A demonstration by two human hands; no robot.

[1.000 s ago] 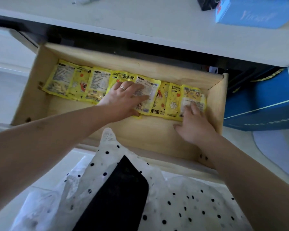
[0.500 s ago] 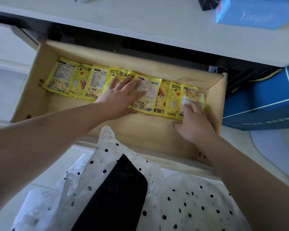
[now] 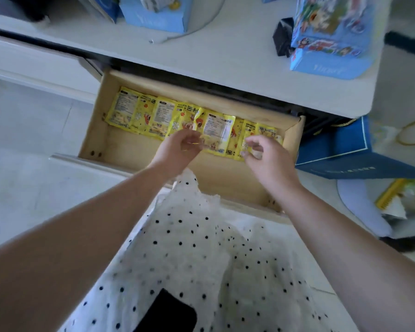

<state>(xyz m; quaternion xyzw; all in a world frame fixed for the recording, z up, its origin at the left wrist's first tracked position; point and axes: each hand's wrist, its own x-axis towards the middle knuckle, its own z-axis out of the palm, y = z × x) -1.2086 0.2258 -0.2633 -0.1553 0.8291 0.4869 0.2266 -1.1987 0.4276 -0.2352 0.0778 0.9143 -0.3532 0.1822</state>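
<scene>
A wooden drawer [image 3: 130,146] stands pulled out under a white desk [image 3: 225,63]. Several yellow snack packets [image 3: 153,116] lie in an overlapping row along its back wall. My left hand [image 3: 177,149] hovers just in front of the middle packets, fingers loosely curled with nothing plainly held. My right hand [image 3: 267,155] hangs over the right end of the row, fingers also loosely curled, and covers part of the last packet. One packet [image 3: 217,130] near the middle lies on top of its neighbours.
Blue printed boxes [image 3: 328,37] and another blue box [image 3: 153,13] stand on the desk. A dark blue bag [image 3: 340,152] sits right of the drawer. A black-dotted white garment [image 3: 201,259] and a black object [image 3: 168,312] fill the foreground.
Both hands have lifted off the packets they were pressing flat and drawn back slightly, fingers now curled. The view has pulled up and back, showing more of the desk.
</scene>
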